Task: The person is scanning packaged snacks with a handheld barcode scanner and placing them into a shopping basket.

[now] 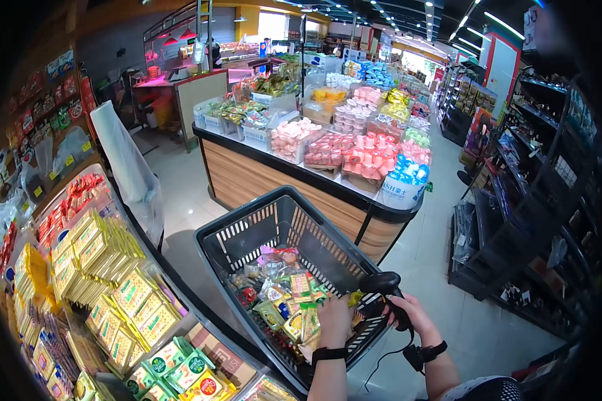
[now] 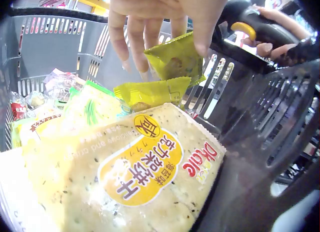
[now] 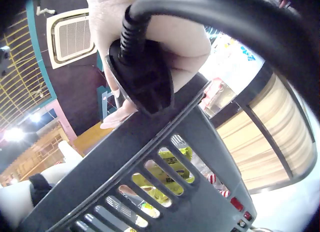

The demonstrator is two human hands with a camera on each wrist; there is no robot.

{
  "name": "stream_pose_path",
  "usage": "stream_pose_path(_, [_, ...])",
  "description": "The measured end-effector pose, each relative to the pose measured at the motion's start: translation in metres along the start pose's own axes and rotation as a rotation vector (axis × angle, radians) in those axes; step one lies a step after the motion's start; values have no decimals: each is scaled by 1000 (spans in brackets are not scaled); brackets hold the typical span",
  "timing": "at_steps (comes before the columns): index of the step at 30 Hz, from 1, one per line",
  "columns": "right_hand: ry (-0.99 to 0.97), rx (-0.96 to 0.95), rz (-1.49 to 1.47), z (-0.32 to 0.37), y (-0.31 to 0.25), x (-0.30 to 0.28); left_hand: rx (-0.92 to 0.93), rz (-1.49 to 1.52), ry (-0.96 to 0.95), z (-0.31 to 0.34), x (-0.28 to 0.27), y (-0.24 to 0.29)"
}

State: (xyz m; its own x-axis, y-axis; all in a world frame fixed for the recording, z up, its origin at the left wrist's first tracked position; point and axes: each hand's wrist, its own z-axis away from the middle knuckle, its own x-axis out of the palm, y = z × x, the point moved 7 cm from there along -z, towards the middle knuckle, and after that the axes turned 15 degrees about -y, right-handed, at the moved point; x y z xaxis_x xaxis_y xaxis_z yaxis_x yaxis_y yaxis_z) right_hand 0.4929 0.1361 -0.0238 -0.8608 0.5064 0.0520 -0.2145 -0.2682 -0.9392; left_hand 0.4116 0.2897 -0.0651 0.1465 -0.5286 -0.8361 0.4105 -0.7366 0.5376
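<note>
Two hands are busy. One, the left hand [image 2: 160, 14], pinches a yellow packet [image 2: 176, 59] by its top with thumb and fingertips, just above the snacks. The right hand [image 1: 416, 314] is curled tight round a black scanner [image 1: 385, 283], right by the near rim of the basket [image 1: 247, 224]. That pinch looks thin, so I think the packet could slip and fall back among the others. The scanner cord could also catch on the rim. Under the left hand, the basket holds a big cracker pack [image 2: 150, 177], a second packet [image 2: 150, 93] and many small snacks.
</note>
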Motion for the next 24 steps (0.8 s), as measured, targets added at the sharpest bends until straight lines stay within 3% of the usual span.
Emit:
stream_pose_path(8, [-34,26,4,-3,-3,-10,-12,28,24,-4,-1,6])
stream_pose_path(14, [-64,65,-56,-7,-3,-22,-45,-55,-80,-12,2,13])
stream_pose_path(20, [-305,121,-167,-10,-6,-29,-49,66,106,-4,-11,23])
stream_pose_path(24, [-440,202,-53,-10,-18,-31,-137,163,188,-2,-14,8])
